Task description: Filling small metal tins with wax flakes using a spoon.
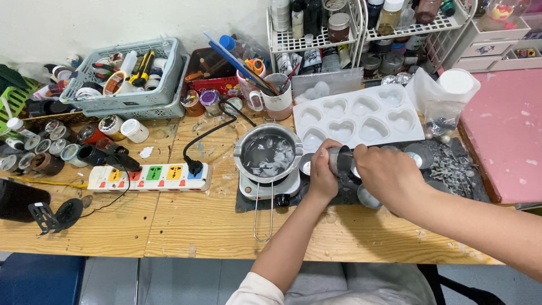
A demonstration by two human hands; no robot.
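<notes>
Centre right of frame: left hand (pixel 323 169) and right hand (pixel 387 175) both gripping dark tin (pixel 340 160), above black mat (pixel 451 169); pot (pixel 267 153) sitting on hotplate (pixel 269 189) just left; mould (pixel 358 117) lying behind.

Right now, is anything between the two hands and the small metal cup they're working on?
No. Both the left hand and the right hand already grip the small metal cup directly, over the dark mat. The melting pot sits to its left and the heart mould tray behind, both apart from the grip.
</notes>
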